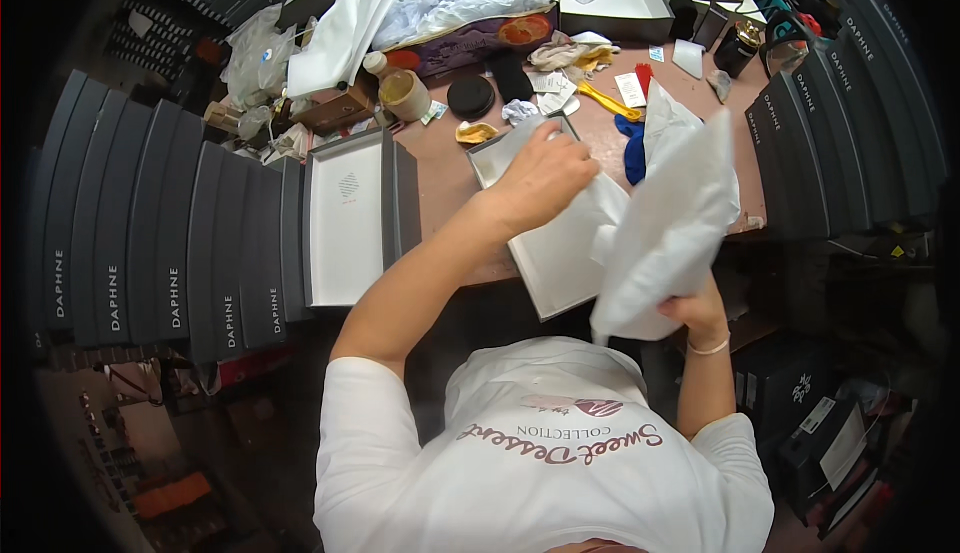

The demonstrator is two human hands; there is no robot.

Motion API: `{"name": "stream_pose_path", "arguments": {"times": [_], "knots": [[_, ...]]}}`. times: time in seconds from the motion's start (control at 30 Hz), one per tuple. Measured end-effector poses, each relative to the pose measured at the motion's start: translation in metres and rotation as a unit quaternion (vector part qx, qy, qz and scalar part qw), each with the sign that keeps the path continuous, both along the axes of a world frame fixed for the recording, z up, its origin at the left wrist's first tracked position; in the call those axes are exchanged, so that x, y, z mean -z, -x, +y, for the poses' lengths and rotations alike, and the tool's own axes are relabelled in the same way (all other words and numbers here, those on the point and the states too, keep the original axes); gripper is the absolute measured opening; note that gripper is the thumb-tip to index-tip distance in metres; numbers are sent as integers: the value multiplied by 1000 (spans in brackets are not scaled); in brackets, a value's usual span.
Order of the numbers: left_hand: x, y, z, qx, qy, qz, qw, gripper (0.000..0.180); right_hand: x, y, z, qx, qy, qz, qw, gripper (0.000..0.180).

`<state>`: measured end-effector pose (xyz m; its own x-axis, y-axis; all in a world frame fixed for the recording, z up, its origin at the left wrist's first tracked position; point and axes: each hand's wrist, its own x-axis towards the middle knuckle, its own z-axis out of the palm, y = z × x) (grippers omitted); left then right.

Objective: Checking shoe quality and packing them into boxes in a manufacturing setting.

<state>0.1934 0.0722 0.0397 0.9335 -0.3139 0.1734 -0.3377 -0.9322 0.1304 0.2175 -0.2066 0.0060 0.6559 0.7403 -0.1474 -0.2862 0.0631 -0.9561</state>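
Observation:
A shallow shoe-box part (pixel 555 271), white inside with a dark rim, lies tilted at the table's front edge before me. Over its far end, my left hand (pixel 545 175) is closed, its fingertips pinched at thin white tissue paper. To the right, my right hand (pixel 697 313) grips the lower edge of a big white tissue-paper bundle (pixel 672 228), raised above the table. Whether anything is wrapped inside it, I cannot tell. Part of the paper trails from the bundle toward my left hand. Behind the bundle is another piece of white paper (pixel 668 118).
Dark shoe boxes (pixel 170 223) stand in a row at left, with more (pixel 800 153) at right. An open white-lined box (pixel 345 218) is beside the left row. Farther back are a jar (pixel 404 96), a black round tin (pixel 471 98), a yellow-handled tool (pixel 608 103) and a carton of crumpled paper (pixel 490 38).

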Motion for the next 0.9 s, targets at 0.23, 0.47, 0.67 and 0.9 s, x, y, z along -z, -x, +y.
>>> {"name": "stream_pose_path", "arguments": {"times": [0.23,0.47,0.67,0.9], "knots": [[-37,20,23,-120,59,-322,937,8,11,-24,23,107,-22,-40,993,78],[38,104,38,-265,461,32,846,24,46,-30,-35,81,-72,137,985,83],[86,64,-48,-268,779,201,530,52,25,11,25,-49,-80,186,978,96],[117,22,-58,-265,785,164,535,73,31,16,23,-119,-85,164,976,105]]}}
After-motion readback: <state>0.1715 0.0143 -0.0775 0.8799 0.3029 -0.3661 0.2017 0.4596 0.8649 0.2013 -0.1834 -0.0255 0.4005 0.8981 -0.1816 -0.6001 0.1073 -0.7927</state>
